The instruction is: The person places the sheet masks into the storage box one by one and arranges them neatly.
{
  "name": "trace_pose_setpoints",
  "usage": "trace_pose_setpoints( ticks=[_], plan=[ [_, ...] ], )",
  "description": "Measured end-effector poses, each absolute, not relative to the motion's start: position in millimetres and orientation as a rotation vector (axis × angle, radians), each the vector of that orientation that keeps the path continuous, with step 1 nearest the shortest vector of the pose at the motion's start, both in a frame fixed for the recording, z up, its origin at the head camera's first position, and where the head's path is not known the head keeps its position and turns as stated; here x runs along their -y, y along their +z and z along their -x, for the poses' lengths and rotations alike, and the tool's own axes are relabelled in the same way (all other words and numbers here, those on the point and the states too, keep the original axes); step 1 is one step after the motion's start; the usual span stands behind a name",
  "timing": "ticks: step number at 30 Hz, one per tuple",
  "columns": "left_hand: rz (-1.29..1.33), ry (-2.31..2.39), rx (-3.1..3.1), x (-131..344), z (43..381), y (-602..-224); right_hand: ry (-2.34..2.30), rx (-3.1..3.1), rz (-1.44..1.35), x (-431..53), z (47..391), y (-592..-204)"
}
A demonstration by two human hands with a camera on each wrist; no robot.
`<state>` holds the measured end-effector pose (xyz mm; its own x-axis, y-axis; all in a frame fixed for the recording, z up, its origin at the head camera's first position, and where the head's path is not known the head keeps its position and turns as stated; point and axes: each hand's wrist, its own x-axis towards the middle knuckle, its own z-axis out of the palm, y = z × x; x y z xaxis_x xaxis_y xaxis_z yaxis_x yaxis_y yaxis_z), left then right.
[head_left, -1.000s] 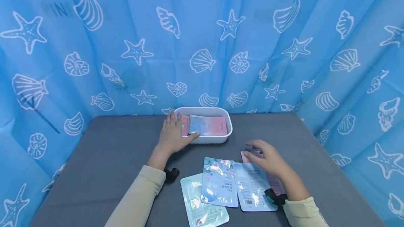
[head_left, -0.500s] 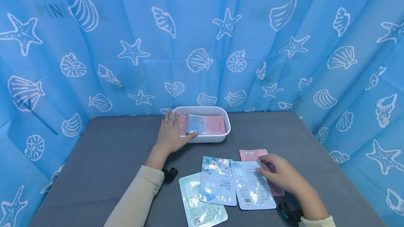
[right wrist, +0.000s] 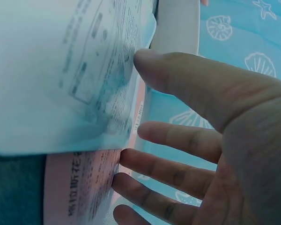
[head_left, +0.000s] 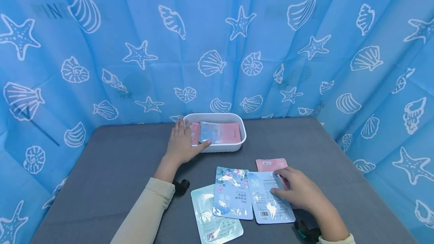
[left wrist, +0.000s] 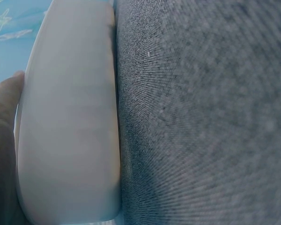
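My left hand rests with extended fingers on the left end of a white plastic bin. Its thumb lies along the front rim. Inside the bin are a blue-and-pink sheet mask packet and a pink one. My right hand is at the right edge of a pale blue sheet mask packet. In the right wrist view its thumb touches that packet, while the spread fingers reach a pink packet underneath. Part of this pink packet is hidden by the hand and the blue packet.
A floral blue packet lies left of the pale blue one, overlapping a mint green packet. All lie on a grey cloth-covered table. A blue shell-print curtain stands behind it.
From above the pink packet's top, my right hand has drawn back toward me to the pale blue packet's right edge. My left hand stays at the bin. The view has shifted slightly.
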<state>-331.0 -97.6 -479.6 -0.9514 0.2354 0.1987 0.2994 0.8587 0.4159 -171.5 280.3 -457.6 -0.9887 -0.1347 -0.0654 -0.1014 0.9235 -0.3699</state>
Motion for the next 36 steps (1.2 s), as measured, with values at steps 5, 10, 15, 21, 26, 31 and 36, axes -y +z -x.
trace_pose_setpoints(
  ticks=[5, 10, 15, 21, 26, 31, 36],
  plan=[
    [0.411, -0.678, 2.892, 97.8, 332.0, -480.4, -0.500, -2.994, 0.111, -274.3, 170.3, -456.8],
    [0.417, -0.681, 2.883, 97.7, 332.7, -480.8, -0.434, -2.966, 0.059, -267.4, 169.0, -456.4],
    [0.415, -0.679, 2.881, 97.7, 332.1, -481.2, -0.446, -2.970, 0.033, -262.9, 167.6, -455.1],
    [0.410, -0.679, 2.878, 98.0, 332.0, -483.0, -0.519, -2.969, 0.030, -262.9, 166.5, -453.9],
    [0.406, -0.680, 2.879, 97.8, 331.9, -484.0, -0.564, -2.959, 0.030, -264.6, 167.9, -454.6],
    [0.409, -0.677, 2.870, 98.3, 332.8, -484.1, -0.600, -2.952, 0.040, -266.5, 170.4, -455.8],
    [0.408, -0.685, 2.880, 98.2, 332.8, -483.3, -0.643, -2.928, 0.029, -267.9, 170.4, -456.5]
  ],
)
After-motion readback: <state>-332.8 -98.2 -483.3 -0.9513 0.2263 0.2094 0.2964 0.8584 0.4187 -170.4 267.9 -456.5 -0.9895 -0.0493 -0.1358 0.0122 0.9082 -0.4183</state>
